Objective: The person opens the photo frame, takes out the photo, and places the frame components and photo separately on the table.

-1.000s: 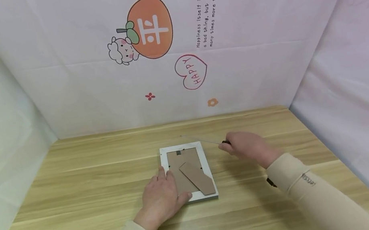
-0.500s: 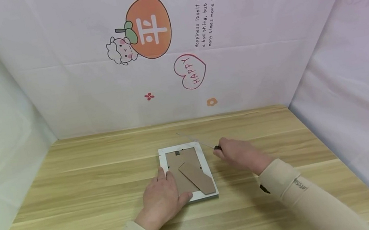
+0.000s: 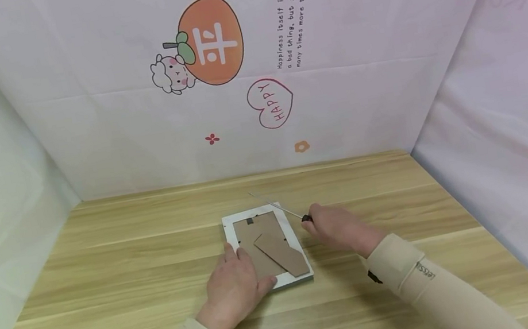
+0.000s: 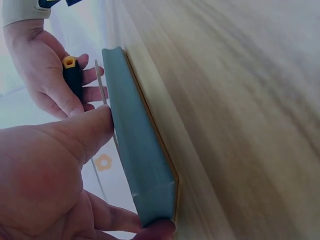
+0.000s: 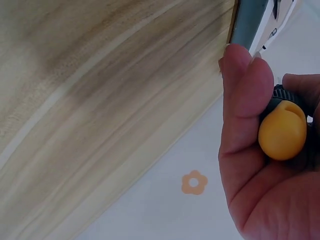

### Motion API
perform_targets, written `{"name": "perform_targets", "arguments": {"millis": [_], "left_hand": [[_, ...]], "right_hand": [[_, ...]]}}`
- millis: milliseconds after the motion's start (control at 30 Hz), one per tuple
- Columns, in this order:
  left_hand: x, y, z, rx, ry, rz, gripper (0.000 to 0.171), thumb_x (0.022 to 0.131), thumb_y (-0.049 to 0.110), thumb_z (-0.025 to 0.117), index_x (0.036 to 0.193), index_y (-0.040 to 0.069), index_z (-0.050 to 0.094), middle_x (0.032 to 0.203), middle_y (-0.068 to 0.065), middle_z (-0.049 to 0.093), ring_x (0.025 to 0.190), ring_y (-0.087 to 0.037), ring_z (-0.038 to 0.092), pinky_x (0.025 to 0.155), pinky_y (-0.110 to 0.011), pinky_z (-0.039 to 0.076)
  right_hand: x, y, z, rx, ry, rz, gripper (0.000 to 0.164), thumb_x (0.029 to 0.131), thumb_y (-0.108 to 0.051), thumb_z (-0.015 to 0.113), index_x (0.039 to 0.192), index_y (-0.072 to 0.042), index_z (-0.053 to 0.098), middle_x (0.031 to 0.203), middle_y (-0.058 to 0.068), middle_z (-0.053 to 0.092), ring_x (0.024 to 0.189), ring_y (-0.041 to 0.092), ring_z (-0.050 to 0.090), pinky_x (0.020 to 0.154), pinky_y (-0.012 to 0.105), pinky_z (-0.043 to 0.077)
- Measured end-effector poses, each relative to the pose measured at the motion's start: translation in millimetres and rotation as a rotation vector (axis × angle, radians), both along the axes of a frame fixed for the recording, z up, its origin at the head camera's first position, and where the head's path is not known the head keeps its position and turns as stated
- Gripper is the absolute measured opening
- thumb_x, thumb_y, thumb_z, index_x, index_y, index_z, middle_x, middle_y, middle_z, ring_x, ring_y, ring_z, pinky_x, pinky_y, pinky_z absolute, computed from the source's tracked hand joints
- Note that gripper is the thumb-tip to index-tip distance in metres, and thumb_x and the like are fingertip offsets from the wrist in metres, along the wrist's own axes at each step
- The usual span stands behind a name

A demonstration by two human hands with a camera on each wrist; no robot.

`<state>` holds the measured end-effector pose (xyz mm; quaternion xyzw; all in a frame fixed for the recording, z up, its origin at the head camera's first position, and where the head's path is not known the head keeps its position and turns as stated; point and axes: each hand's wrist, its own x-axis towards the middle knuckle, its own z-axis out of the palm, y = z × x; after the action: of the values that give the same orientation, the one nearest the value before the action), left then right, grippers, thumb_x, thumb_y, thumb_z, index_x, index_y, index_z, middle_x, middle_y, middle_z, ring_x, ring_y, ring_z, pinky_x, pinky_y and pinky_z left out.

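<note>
A picture frame (image 3: 287, 229) lies face down on the wooden table, its brown backing board (image 3: 261, 226) and slanted easel stand (image 3: 283, 254) facing up. My left hand (image 3: 234, 283) holds its near left corner, fingers along the left side and thumb at the near edge. In the left wrist view, thumb and fingers grip the blue-grey side of the frame (image 4: 137, 145). My right hand (image 3: 335, 228) grips a screwdriver (image 3: 307, 218) by its black handle with yellow end (image 5: 282, 132). The long thin shaft crosses over the frame's far right corner, pointing to the far left.
The wooden table (image 3: 131, 280) is bounded by a white printed cloth wall (image 3: 161, 146) behind and white cloth at both sides (image 3: 512, 146). Small dark tabs (image 3: 284, 239) sit at the backing's edges.
My right hand and the screwdriver have moved left and slightly nearer, bringing the shaft over the far right corner. The frame's far end has swung slightly left; my left hand keeps its place on it.
</note>
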<state>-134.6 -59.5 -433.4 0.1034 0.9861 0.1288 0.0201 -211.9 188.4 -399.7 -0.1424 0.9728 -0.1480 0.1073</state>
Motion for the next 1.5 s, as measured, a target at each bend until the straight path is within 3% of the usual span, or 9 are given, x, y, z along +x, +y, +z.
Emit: {"name": "perform_targets", "arguments": {"millis": [133, 333, 633, 800, 933, 1033, 1200, 1333, 1500], "left_hand": [[2.6, 2.0, 2.0, 0.024, -0.004, 0.011, 0.098, 0.089, 0.059, 0.076, 0.139, -0.021, 0.05, 0.149, -0.047, 0.04, 0.126, -0.052, 0.059, 0.094, -0.054, 0.058], [4.2, 4.9, 2.4, 0.086, -0.009, 0.038, 0.097, 0.085, 0.054, 0.081, 0.135, -0.023, 0.05, 0.15, -0.051, 0.032, 0.091, -0.051, 0.07, 0.074, -0.053, 0.062], [5.8, 5.5, 3.8, 0.135, -0.042, -0.007, 0.1, 0.077, 0.052, 0.09, 0.127, -0.025, 0.05, 0.148, -0.054, 0.029, 0.088, -0.049, 0.071, 0.08, -0.051, 0.062], [5.5, 1.0, 8.1, 0.184, -0.1, -0.028, 0.108, 0.071, 0.048, 0.094, 0.135, -0.024, 0.047, 0.151, -0.054, 0.025, 0.099, -0.055, 0.068, 0.091, -0.056, 0.059], [3.7, -7.0, 13.5, 0.193, -0.118, -0.042, 0.097, 0.072, 0.049, 0.093, 0.13, -0.019, 0.054, 0.153, -0.05, 0.028, 0.106, -0.053, 0.066, 0.093, -0.056, 0.058], [-0.7, -16.0, 18.8, 0.162, -0.091, -0.059, 0.092, 0.073, 0.051, 0.092, 0.128, -0.015, 0.058, 0.155, -0.045, 0.033, 0.114, -0.052, 0.064, 0.092, -0.056, 0.058], [-17.5, -35.0, 21.9, 0.061, -0.039, -0.109, 0.107, 0.075, 0.058, 0.088, 0.145, -0.012, 0.05, 0.159, -0.038, 0.034, 0.132, -0.055, 0.052, 0.105, -0.061, 0.05], [-34.3, -49.3, 17.1, 0.046, -0.058, -0.168, 0.115, 0.075, 0.059, 0.088, 0.152, -0.012, 0.04, 0.163, -0.036, 0.028, 0.145, -0.054, 0.039, 0.118, -0.061, 0.037], [-49.0, -61.3, 8.9, 0.041, -0.082, -0.214, 0.119, 0.073, 0.059, 0.089, 0.156, -0.008, 0.036, 0.166, -0.034, 0.023, 0.152, -0.052, 0.029, 0.125, -0.059, 0.027]], "right_hand": [[0.6, 0.6, -0.7, -0.007, -0.003, -0.003, 0.029, 0.11, -0.031, 0.047, 0.094, -0.007, 0.048, 0.071, 0.003, 0.044, 0.061, 0.018, 0.041, 0.055, 0.03, 0.034], [-0.6, 2.3, -4.0, 0.013, 0.007, -0.011, 0.029, 0.11, -0.032, 0.046, 0.095, -0.007, 0.048, 0.072, 0.003, 0.044, 0.062, 0.019, 0.044, 0.055, 0.031, 0.035], [1.1, 4.7, -2.9, 0.01, 0.032, -0.012, 0.028, 0.109, -0.03, 0.048, 0.095, -0.007, 0.05, 0.071, 0.004, 0.046, 0.062, 0.02, 0.047, 0.056, 0.032, 0.037], [0.4, 6.6, -2.5, 0.003, 0.028, -0.027, 0.029, 0.109, -0.032, 0.048, 0.096, -0.006, 0.051, 0.072, 0.004, 0.048, 0.063, 0.021, 0.048, 0.056, 0.032, 0.037], [0.9, 8.5, -1.1, -0.004, 0.009, -0.033, 0.03, 0.11, -0.033, 0.047, 0.098, -0.005, 0.051, 0.072, 0.004, 0.048, 0.063, 0.02, 0.047, 0.055, 0.031, 0.037], [1.7, 10.1, 0.4, -0.007, 0.0, -0.035, 0.03, 0.11, -0.032, 0.047, 0.099, -0.004, 0.05, 0.072, 0.004, 0.047, 0.063, 0.019, 0.046, 0.055, 0.031, 0.037], [2.6, 12.7, 1.6, -0.013, 0.004, -0.032, 0.03, 0.111, -0.032, 0.047, 0.099, -0.004, 0.051, 0.073, 0.005, 0.048, 0.063, 0.02, 0.047, 0.056, 0.031, 0.037], [3.6, 13.5, 2.0, -0.021, 0.009, -0.022, 0.03, 0.111, -0.032, 0.047, 0.098, -0.004, 0.05, 0.073, 0.005, 0.048, 0.064, 0.019, 0.046, 0.056, 0.03, 0.036], [4.5, 13.6, 2.4, -0.026, 0.014, -0.014, 0.031, 0.111, -0.032, 0.047, 0.097, -0.005, 0.05, 0.073, 0.004, 0.047, 0.063, 0.018, 0.045, 0.056, 0.03, 0.035]]}}
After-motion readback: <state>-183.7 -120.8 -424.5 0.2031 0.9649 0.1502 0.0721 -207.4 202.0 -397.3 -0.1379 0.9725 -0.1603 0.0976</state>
